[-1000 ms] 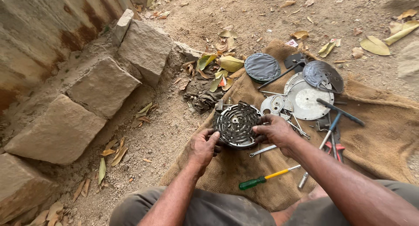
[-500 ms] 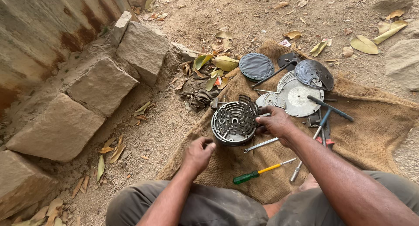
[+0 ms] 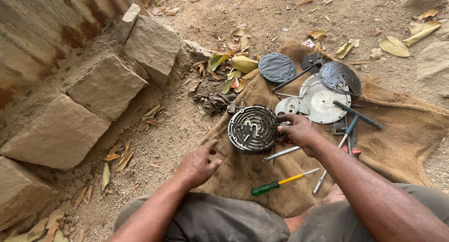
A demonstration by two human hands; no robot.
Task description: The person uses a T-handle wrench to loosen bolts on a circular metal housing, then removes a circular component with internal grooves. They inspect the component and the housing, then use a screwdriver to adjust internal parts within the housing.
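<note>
Head view, right hand [image 3: 299,132] gripping round slotted metal plate [image 3: 253,128] on burlap sack [image 3: 402,134], left hand [image 3: 199,163] open, hovering nearby, green-handled screwdriver [image 3: 280,182] below.

The left hand [image 3: 199,165] has let go of the round slotted metal disc [image 3: 253,128] and drawn back toward the sacking's [image 3: 402,139] left edge, while the right hand [image 3: 299,132] alone now grips the disc's right rim.

Round dark-grey metal disc with concentric slotted rings [image 3: 253,128]: lying flat on brown burlap sacking [image 3: 402,134], frame centre.
</note>
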